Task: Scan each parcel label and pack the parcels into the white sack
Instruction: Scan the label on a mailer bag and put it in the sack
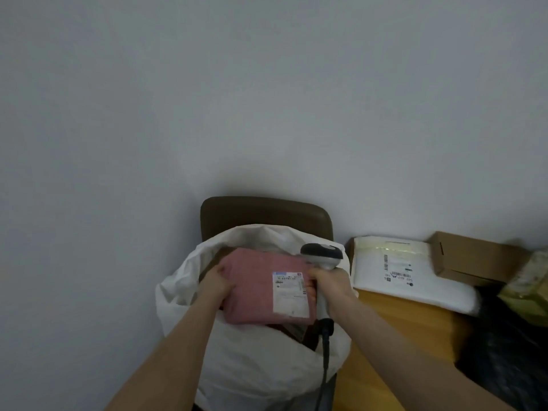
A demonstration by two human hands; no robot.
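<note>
**Desk:** What is worrying you from here?

**Operator:** I'm watching the soft pink rectangular parcel (255, 292), which is hanging over the mouth of the crumpled white plastic sack (252, 366). The left hand (218, 281) is gripping only its left edge, fingers curled round it. I'm thinking the parcel could sag, tip and slide down outside the sack.

**Desk:** And the other side?

**Operator:** The right hand (332, 284) is clamping round the handle of the grey handheld barcode scanner (321, 255) and lying against the parcel's right edge. I cannot tell whether it's bearing any weight. The scanner's black cable (325, 360) is trailing down the sack's front, so I'm guessing it may snag the rim or get dragged in. I also can't tell whether the white paper label (290, 295) is being read.

**Desk:** Where is the parcel sitting?

**Operator:** It's lying between the two hands, label upward, just above darker things inside the sack. The sack itself is resting on the brown padded chair (264, 212).
</note>
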